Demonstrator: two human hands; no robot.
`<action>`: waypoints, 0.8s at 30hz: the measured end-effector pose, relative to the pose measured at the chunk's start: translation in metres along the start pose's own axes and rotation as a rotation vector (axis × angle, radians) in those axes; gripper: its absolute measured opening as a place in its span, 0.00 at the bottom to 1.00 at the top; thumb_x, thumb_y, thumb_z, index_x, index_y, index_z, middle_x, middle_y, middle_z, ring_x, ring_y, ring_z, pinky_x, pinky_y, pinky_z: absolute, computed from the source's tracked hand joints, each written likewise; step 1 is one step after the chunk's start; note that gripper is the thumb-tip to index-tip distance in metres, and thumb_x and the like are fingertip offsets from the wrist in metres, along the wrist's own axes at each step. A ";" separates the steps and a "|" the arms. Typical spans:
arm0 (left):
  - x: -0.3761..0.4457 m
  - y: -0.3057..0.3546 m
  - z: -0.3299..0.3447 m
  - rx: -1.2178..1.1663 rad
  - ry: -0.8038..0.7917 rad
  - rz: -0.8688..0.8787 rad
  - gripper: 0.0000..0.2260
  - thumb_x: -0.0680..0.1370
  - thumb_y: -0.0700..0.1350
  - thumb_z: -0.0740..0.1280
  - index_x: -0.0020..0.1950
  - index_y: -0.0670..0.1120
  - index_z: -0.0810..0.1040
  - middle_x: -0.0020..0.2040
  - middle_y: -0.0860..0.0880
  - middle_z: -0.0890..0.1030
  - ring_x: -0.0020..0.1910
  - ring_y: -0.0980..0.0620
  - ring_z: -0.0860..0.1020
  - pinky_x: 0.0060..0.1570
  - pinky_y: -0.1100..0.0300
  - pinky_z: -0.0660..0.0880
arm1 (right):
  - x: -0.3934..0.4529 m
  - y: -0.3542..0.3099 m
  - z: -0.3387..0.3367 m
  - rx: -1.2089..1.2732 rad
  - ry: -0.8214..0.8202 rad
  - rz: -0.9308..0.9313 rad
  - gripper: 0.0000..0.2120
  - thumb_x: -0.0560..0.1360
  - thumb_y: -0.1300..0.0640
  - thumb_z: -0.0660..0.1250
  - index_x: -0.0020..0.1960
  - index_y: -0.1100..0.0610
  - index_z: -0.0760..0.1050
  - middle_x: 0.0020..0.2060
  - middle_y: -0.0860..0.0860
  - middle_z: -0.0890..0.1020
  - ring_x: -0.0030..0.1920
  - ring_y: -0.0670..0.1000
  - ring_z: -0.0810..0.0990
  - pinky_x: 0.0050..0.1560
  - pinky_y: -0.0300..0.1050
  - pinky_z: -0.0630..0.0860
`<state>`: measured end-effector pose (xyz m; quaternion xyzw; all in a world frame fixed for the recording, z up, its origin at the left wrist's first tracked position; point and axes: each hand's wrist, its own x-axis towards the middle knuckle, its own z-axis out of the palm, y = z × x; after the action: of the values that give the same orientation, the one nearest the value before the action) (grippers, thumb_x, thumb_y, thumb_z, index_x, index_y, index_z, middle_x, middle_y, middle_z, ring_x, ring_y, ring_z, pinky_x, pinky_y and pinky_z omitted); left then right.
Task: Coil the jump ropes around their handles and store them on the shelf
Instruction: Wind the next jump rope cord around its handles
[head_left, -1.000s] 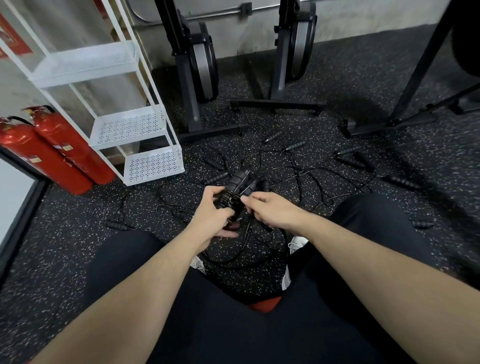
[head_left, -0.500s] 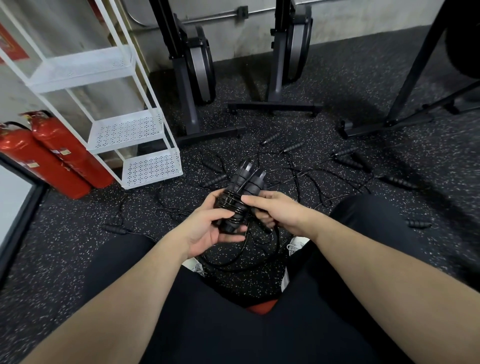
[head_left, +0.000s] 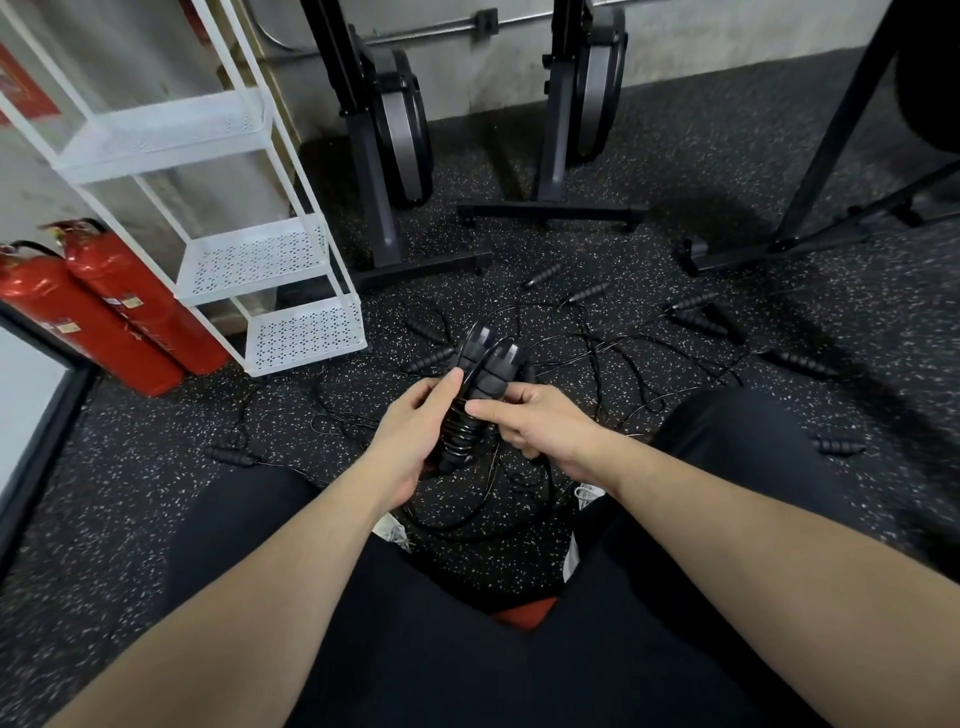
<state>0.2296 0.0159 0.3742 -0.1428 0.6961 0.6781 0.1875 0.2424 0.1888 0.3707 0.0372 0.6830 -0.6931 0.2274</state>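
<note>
— So, how far along?
— Left hand (head_left: 415, 431) grips paired black ribbed foam handles (head_left: 480, 374), partly coiled; right hand (head_left: 540, 423) pinches thin black cord (head_left: 467, 519).
— Beyond?
— Loose ropes (head_left: 623, 358) remain; white perforated metal shelf (head_left: 304, 338) bare.

- Pair of black handles (head_left: 485, 358), side by side, tilted up, cord wound round their lower part.
- Other black jump ropes (head_left: 613, 358) tangled loose on floor.
- White shelf (head_left: 306, 338), three perforated tiers, upright at left.

Gym: speckled rubber floor (head_left: 675, 156), rowing machines (head_left: 400, 140), fire extinguishers (head_left: 130, 306).
</note>
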 end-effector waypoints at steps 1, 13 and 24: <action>0.000 0.000 0.000 -0.012 0.016 0.014 0.14 0.79 0.59 0.69 0.54 0.50 0.84 0.50 0.47 0.88 0.52 0.45 0.86 0.55 0.47 0.82 | 0.000 -0.001 0.002 -0.009 0.007 -0.011 0.14 0.76 0.48 0.74 0.60 0.49 0.81 0.25 0.45 0.66 0.26 0.46 0.61 0.30 0.41 0.57; 0.004 0.006 -0.016 -0.218 0.012 -0.054 0.21 0.79 0.56 0.71 0.65 0.45 0.77 0.52 0.44 0.87 0.39 0.48 0.84 0.35 0.54 0.80 | -0.003 -0.007 -0.002 -0.381 0.014 -0.105 0.19 0.79 0.41 0.67 0.37 0.53 0.76 0.27 0.47 0.71 0.25 0.45 0.64 0.27 0.35 0.63; 0.006 0.012 -0.023 -0.307 -0.103 -0.105 0.27 0.77 0.65 0.64 0.62 0.43 0.82 0.45 0.44 0.85 0.32 0.50 0.81 0.26 0.62 0.77 | 0.001 -0.015 -0.024 -0.379 -0.095 -0.129 0.15 0.82 0.44 0.64 0.43 0.51 0.80 0.26 0.43 0.70 0.28 0.47 0.64 0.33 0.42 0.65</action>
<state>0.2177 -0.0065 0.3822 -0.1710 0.5653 0.7722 0.2343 0.2300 0.2109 0.3833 -0.0828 0.7906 -0.5663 0.2176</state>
